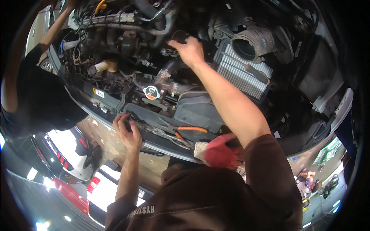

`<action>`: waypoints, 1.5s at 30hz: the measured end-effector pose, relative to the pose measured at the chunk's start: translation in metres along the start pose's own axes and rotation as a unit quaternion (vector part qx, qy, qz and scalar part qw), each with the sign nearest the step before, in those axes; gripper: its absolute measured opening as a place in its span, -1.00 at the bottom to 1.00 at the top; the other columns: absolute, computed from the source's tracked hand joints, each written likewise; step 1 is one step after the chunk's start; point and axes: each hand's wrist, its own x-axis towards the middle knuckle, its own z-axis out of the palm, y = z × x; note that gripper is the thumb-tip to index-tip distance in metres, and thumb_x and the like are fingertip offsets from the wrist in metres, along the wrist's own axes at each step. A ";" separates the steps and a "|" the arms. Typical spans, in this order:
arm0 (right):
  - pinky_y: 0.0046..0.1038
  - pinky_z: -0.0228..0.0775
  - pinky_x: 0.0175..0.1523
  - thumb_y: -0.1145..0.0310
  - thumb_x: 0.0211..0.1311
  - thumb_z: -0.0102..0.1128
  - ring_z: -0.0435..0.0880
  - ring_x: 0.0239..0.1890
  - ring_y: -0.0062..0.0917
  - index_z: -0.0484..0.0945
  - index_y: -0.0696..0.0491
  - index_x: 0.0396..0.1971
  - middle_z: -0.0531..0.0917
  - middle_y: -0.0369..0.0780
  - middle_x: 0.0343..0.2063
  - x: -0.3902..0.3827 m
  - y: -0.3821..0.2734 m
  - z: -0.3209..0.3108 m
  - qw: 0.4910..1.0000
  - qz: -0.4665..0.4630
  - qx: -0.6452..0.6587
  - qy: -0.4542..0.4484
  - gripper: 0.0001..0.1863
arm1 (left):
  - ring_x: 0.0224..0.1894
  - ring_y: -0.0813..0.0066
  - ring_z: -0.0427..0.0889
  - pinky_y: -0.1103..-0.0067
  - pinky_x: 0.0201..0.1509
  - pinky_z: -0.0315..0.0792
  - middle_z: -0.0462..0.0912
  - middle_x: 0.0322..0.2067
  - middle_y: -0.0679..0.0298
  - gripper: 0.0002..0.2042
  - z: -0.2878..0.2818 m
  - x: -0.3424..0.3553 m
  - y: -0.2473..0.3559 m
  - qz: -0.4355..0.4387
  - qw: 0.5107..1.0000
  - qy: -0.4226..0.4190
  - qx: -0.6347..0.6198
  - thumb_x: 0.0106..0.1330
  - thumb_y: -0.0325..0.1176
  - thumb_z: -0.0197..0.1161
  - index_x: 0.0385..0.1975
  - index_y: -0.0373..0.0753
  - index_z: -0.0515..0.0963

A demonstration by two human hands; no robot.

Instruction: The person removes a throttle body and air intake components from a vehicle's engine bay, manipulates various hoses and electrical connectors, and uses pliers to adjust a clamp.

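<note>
My left hand (128, 133) has its fingers curled over the dark front edge of the engine bay, near pliers with orange handles (191, 129). My right hand (189, 51) reaches deep into the bay, fingers bent at dark parts; what they grip is hidden. Below that arm are a silver radiator cap (152, 92) and a black hose (173, 67). Right of it, a screwdriver (257, 74) lies on the pleated air filter (235, 65), below the open intake housing (246, 48). A red glove (219, 152) lies on the front edge beside other tools.
Another person's arm (54, 30) and dark-clothed body (38, 96) lean over the bay at left. Engine hoses (158, 27) and wiring fill the upper part. Parked cars (65, 148) stand behind at lower left, with assorted items on the floor at lower right.
</note>
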 end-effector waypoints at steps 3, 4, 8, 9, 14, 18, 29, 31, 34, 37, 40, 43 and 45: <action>-0.20 0.52 0.23 -0.21 0.01 0.51 0.73 0.05 0.04 0.66 0.40 -0.12 0.73 0.23 -0.10 0.002 0.001 0.006 0.998 -0.018 -0.065 -0.001 -0.16 | 0.09 -0.06 0.52 0.18 0.25 0.36 0.56 0.00 -0.05 -0.74 -0.004 -0.001 0.000 -0.003 1.000 0.005 -0.004 0.27 -0.48 0.17 -0.06 -0.36 0.57; -0.19 0.51 0.24 -0.22 0.01 0.51 0.71 0.07 0.05 0.66 0.40 -0.11 0.72 0.24 -0.09 0.006 0.006 0.008 0.996 -0.027 -0.086 -0.002 -0.15 | 0.10 -0.07 0.51 0.19 0.25 0.36 0.56 0.00 -0.05 -0.73 -0.004 -0.001 -0.002 0.014 1.000 0.009 -0.009 0.28 -0.47 0.18 -0.04 -0.36 0.57; -0.21 0.48 0.27 -0.32 -0.06 0.52 0.68 0.15 0.03 0.65 0.44 -0.09 0.69 0.28 -0.03 0.017 0.004 -0.001 0.988 -0.037 -0.148 -0.033 -0.03 | 0.10 -0.07 0.51 0.20 0.26 0.35 0.57 0.02 -0.04 -0.71 -0.005 0.001 -0.007 0.017 0.999 0.030 -0.017 0.29 -0.46 0.21 0.00 -0.34 0.56; -0.20 0.49 0.26 -0.34 -0.08 0.52 0.69 0.13 0.02 0.65 0.45 -0.08 0.69 0.28 -0.02 0.021 0.005 -0.001 0.983 -0.058 -0.171 -0.017 0.00 | 0.10 -0.06 0.52 0.21 0.27 0.35 0.57 0.03 -0.02 -0.70 -0.005 -0.001 -0.006 0.019 0.999 0.037 -0.016 0.28 -0.45 0.21 0.00 -0.34 0.56; -0.30 0.55 -0.02 -0.26 -0.05 0.54 0.74 -0.16 -0.23 0.69 0.42 -0.22 0.73 0.07 -0.24 0.046 0.011 -0.007 0.976 -0.073 -0.197 -0.062 -0.13 | 0.20 0.00 0.52 0.26 0.34 0.35 0.56 0.09 -0.01 -0.70 -0.001 -0.006 -0.011 -0.010 0.997 0.071 -0.028 0.34 -0.37 0.23 0.02 -0.32 0.58; -0.46 0.60 -0.31 -0.11 0.00 0.58 0.72 -0.49 -0.48 0.70 0.36 -0.39 0.71 -0.15 -0.48 0.035 0.007 0.010 0.985 -0.055 -0.141 -0.086 -0.32 | 0.20 0.02 0.51 0.26 0.33 0.36 0.57 0.09 0.04 -0.70 -0.004 -0.015 -0.016 -0.025 0.994 0.100 -0.030 0.30 -0.40 0.23 0.01 -0.30 0.60; -0.50 0.69 -0.32 0.16 0.06 0.59 0.72 -0.45 -0.47 0.69 0.43 -0.26 0.71 -0.12 -0.34 0.035 0.005 0.008 0.996 -0.033 -0.063 -0.056 -0.45 | 0.21 0.06 0.52 0.30 0.36 0.35 0.59 0.09 0.08 -0.70 -0.005 -0.016 -0.023 -0.022 0.991 0.109 -0.077 0.27 -0.48 0.21 0.00 -0.30 0.60; -0.47 0.72 -0.30 0.06 -0.11 0.65 0.78 -0.48 -0.46 0.67 0.48 -0.33 0.76 -0.04 -0.40 0.040 0.011 0.004 0.996 -0.045 -0.061 -0.049 -0.32 | 0.21 0.07 0.52 0.31 0.36 0.36 0.59 0.08 0.08 -0.70 -0.004 -0.015 -0.022 -0.023 0.991 0.108 -0.073 0.26 -0.49 0.21 0.00 -0.30 0.60; -0.47 0.72 -0.28 0.03 -0.12 0.66 0.79 -0.47 -0.46 0.68 0.48 -0.34 0.76 -0.05 -0.43 0.032 0.011 0.002 0.995 -0.044 -0.069 -0.052 -0.30 | 0.13 0.03 0.56 0.27 0.25 0.43 0.62 0.01 0.10 -0.71 -0.005 -0.014 -0.021 -0.012 0.990 0.126 -0.057 0.18 -0.51 0.24 -0.08 -0.30 0.62; -0.47 0.72 -0.27 0.02 -0.12 0.66 0.80 -0.45 -0.44 0.68 0.47 -0.35 0.77 -0.04 -0.44 0.033 0.014 -0.004 0.995 -0.055 -0.068 -0.051 -0.31 | 0.13 0.03 0.56 0.27 0.25 0.43 0.62 0.02 0.10 -0.71 -0.003 -0.013 -0.019 -0.017 0.990 0.124 -0.064 0.19 -0.50 0.24 -0.07 -0.29 0.62; -0.49 0.69 -0.28 0.11 -0.07 0.66 0.80 -0.41 -0.41 0.66 0.46 -0.32 0.75 -0.05 -0.37 0.034 0.015 -0.001 0.997 -0.040 -0.040 -0.060 -0.37 | 0.14 0.03 0.56 0.28 0.26 0.43 0.63 0.03 0.10 -0.71 -0.002 -0.014 -0.022 -0.015 0.990 0.126 -0.055 0.19 -0.49 0.24 -0.06 -0.29 0.62; -0.52 0.67 -0.29 0.20 0.01 0.64 0.81 -0.35 -0.37 0.65 0.44 -0.26 0.74 -0.06 -0.29 0.035 0.012 0.011 0.997 -0.026 -0.024 -0.063 -0.44 | 0.15 0.03 0.55 0.28 0.27 0.42 0.62 0.04 0.10 -0.70 -0.004 -0.014 -0.024 -0.020 0.991 0.120 -0.056 0.20 -0.49 0.24 -0.05 -0.29 0.62; -0.53 0.66 -0.29 0.19 0.04 0.62 0.80 -0.38 -0.41 0.68 0.40 -0.27 0.75 -0.09 -0.31 0.034 0.010 0.013 0.998 -0.024 -0.032 -0.055 -0.48 | 0.15 0.03 0.54 0.27 0.28 0.41 0.62 0.04 0.09 -0.70 -0.005 -0.013 -0.023 -0.021 0.991 0.118 -0.052 0.20 -0.49 0.24 -0.05 -0.29 0.62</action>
